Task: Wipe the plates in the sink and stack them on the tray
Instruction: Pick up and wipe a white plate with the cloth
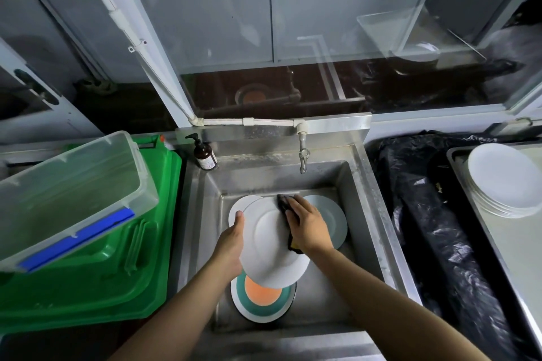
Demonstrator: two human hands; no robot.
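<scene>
Nearest to me, just under my wrists, an orange-and-teal plate (262, 299) lies flat in the sink (363, 214), partly covered by the white plate (272, 246) I am working on. My left hand (231, 246) holds that white plate tilted by its left rim, thumb up along the edge and fingers hidden underneath, so I cannot tell how tightly they curl. My right hand (308, 226) lies spread and nearly flat over a dark sponge (286, 206), pressing it against the plate's upper right face; a yellow corner of the sponge shows below the palm. Beyond my left thumb a second white plate (239, 205) peeks out, and beyond my right hand a pale grey-green plate (331, 220) rests on the sink floor. Far off to the right of my right hand, a stack of white plates (504, 182) already sits on the metal tray (457, 155). Judging by its look, the plate is stiff glazed ceramic, moderately heavy, and breakable against the steel; if it is wet or soapy it will be slippery. So I would keep the hold at the rim, thumb on top and fingers under, never on the slick centre, and lift it clear of the others before carrying it across the black bag (425, 214) on the counter. A soap bottle (205, 155) stands beyond my left hand, by the tap (303, 155).
</scene>
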